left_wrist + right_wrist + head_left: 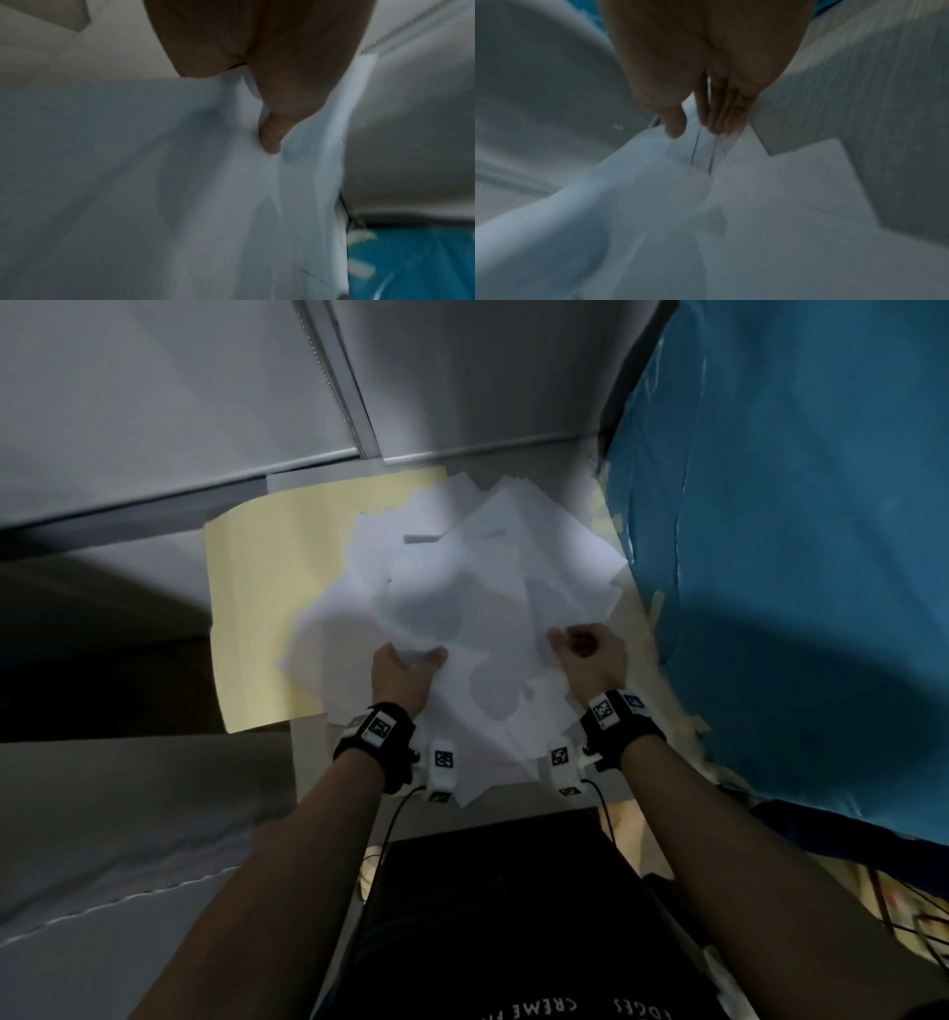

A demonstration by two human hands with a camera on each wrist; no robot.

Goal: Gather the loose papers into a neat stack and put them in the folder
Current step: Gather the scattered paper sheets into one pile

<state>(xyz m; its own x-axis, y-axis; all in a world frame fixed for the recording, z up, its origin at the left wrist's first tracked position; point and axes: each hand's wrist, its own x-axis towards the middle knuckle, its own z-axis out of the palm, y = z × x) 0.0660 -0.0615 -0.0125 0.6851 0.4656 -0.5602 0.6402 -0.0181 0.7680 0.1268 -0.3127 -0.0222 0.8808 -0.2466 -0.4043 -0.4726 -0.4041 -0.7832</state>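
A loose, fanned pile of white papers (462,588) is lifted over a pale yellow folder (267,588) that lies open on the desk. My left hand (411,667) grips the pile's near left edge, thumb on top; its fingers are hidden beneath the sheets. In the left wrist view the thumb (270,140) presses into the papers (180,203). My right hand (585,644) is curled at the pile's near right edge. In the right wrist view sheet edges of the papers (706,223) run between its thumb and fingers (721,119). All views are blurred.
A grey partition wall (154,403) rises behind the desk. A blue plastic sheet (796,557) with bits of tape hangs close on the right. My black shirt (513,916) and wrist-camera cables fill the near edge.
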